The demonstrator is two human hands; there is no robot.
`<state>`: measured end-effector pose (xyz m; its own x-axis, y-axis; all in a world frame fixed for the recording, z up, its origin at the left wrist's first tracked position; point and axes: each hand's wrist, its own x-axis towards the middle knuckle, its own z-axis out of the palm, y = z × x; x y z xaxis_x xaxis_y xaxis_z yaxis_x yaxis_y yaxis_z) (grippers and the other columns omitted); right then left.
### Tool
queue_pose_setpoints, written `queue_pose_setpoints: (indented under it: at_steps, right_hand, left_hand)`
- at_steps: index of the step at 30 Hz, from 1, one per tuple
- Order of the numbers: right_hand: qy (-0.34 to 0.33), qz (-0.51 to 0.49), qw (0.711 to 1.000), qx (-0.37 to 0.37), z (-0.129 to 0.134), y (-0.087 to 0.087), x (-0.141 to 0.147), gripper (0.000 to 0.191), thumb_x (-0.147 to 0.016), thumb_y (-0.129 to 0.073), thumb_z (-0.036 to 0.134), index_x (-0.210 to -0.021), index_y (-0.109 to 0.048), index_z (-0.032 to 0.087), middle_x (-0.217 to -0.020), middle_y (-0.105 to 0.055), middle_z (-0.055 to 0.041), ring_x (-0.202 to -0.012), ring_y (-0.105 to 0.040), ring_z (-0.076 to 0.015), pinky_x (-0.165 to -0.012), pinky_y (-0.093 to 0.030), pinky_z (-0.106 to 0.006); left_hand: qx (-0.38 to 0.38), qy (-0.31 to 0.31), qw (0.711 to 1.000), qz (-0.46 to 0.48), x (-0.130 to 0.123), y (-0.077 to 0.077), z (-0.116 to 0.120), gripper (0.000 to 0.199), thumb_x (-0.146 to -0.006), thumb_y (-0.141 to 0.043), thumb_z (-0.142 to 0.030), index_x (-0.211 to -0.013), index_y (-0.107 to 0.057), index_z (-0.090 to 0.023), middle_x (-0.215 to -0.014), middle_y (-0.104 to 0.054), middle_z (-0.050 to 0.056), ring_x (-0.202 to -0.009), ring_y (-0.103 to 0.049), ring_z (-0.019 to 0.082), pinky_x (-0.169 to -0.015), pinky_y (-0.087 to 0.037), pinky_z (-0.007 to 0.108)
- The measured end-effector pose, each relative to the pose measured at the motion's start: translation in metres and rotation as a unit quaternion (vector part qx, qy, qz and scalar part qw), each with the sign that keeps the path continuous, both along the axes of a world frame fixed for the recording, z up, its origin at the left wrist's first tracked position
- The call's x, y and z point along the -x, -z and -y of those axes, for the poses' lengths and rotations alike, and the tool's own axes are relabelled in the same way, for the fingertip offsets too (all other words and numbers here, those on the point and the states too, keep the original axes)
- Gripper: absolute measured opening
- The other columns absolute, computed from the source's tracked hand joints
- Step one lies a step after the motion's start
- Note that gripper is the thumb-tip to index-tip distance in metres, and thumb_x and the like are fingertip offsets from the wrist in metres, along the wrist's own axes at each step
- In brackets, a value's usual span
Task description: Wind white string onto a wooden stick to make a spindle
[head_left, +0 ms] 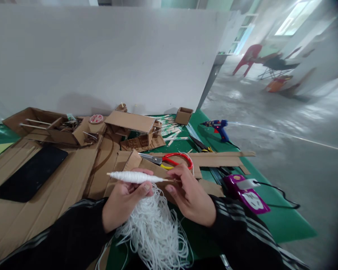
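A thin wooden stick wound with white string lies level across the middle of the head view, thick at its centre and tapering to bare ends. My left hand is closed around its left and middle part, thumb in front. At the bare right end, the fingers of my right hand curl in around the tip; their exact contact is partly hidden. Below both hands hangs a large loose tangle of white string. Red-handled scissors rest on cardboard just beyond the stick.
Cardboard sheets cover the left side, with a dark tablet on them. Cardboard boxes stand along the back. On the right are a blue glue gun, pliers and a purple device with a cable, near the green table's edge.
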<state>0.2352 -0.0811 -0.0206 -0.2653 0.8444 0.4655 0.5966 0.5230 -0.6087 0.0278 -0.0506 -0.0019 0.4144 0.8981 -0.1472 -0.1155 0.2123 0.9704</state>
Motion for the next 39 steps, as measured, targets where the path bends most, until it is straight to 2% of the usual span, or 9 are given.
queue_pose_setpoints:
  at_steps: [6,12,18,22,28,33,39]
  right_hand:
    - [-0.003,0.006,1.0,-0.027,-0.001,0.0002,-0.0007,0.015,-0.094,-0.041,0.009,-0.095,-0.053,0.02,-0.085,-0.057,-0.0065,-0.079,-0.055,-0.0202,-0.069,-0.047,-0.034]
    - [-0.007,-0.004,1.0,0.001,-0.0005,0.0,0.0003,0.013,-0.09,-0.049,0.011,-0.101,-0.049,0.019,-0.091,-0.055,-0.0076,-0.08,-0.055,-0.0201,-0.069,-0.048,-0.034]
    - [-0.008,0.017,1.0,-0.018,-0.0012,0.0003,-0.0007,0.015,-0.094,-0.041,0.01,-0.094,-0.052,0.02,-0.084,-0.057,-0.0064,-0.079,-0.055,-0.0208,-0.07,-0.046,-0.035]
    - [-0.008,0.001,1.0,0.005,-0.0002,0.0006,-0.0001,0.013,-0.092,-0.047,0.012,-0.103,-0.048,0.019,-0.091,-0.056,-0.0077,-0.08,-0.055,-0.0203,-0.069,-0.047,-0.035]
    - [-0.008,0.012,1.0,-0.025,-0.002,0.0002,-0.0005,0.014,-0.094,-0.042,0.01,-0.093,-0.05,0.021,-0.084,-0.057,-0.0058,-0.078,-0.054,-0.0204,-0.068,-0.046,-0.034]
    - [-0.008,0.0,1.0,0.005,-0.001,0.0003,0.0001,0.011,-0.092,-0.046,0.013,-0.101,-0.047,0.02,-0.089,-0.055,-0.0068,-0.077,-0.054,-0.0199,-0.066,-0.046,-0.034]
    - [-0.02,0.004,1.0,-0.013,-0.0014,0.0006,-0.0015,0.013,-0.094,-0.042,0.01,-0.095,-0.049,0.021,-0.085,-0.056,-0.0059,-0.078,-0.054,-0.0199,-0.069,-0.046,-0.034]
  left_hand:
    - [-0.023,0.017,1.0,0.009,0.0004,0.0011,0.0002,0.031,-0.08,-0.072,-0.037,-0.101,-0.062,-0.017,-0.067,-0.065,-0.003,-0.065,-0.06,0.01,-0.064,-0.049,0.02]
    - [-0.003,0.006,1.0,0.007,0.0005,0.0016,-0.0004,0.033,-0.079,-0.072,-0.037,-0.102,-0.062,-0.016,-0.068,-0.065,-0.003,-0.065,-0.061,0.011,-0.064,-0.05,0.022]
    - [-0.021,0.024,0.999,0.005,0.0014,0.0027,0.001,0.028,-0.083,-0.069,-0.034,-0.103,-0.061,-0.017,-0.069,-0.065,-0.004,-0.068,-0.06,0.01,-0.066,-0.048,0.02]
    - [-0.023,0.024,0.999,0.009,0.0032,0.0041,0.001,0.027,-0.084,-0.068,-0.034,-0.104,-0.06,-0.017,-0.069,-0.065,-0.004,-0.067,-0.06,0.01,-0.066,-0.048,0.02]
    - [-0.02,0.023,0.999,0.012,0.0012,0.0031,0.0012,0.028,-0.083,-0.07,-0.033,-0.103,-0.06,-0.016,-0.068,-0.064,-0.004,-0.066,-0.06,0.01,-0.065,-0.048,0.02]
    - [-0.017,0.018,1.0,0.013,0.0013,0.005,0.0005,0.029,-0.082,-0.07,-0.034,-0.103,-0.06,-0.017,-0.069,-0.064,-0.004,-0.067,-0.06,0.01,-0.065,-0.049,0.02]
    - [-0.021,0.021,1.0,0.007,0.0011,0.0052,0.0001,0.027,-0.083,-0.07,-0.032,-0.103,-0.06,-0.017,-0.069,-0.064,-0.004,-0.068,-0.061,0.01,-0.066,-0.05,0.021]
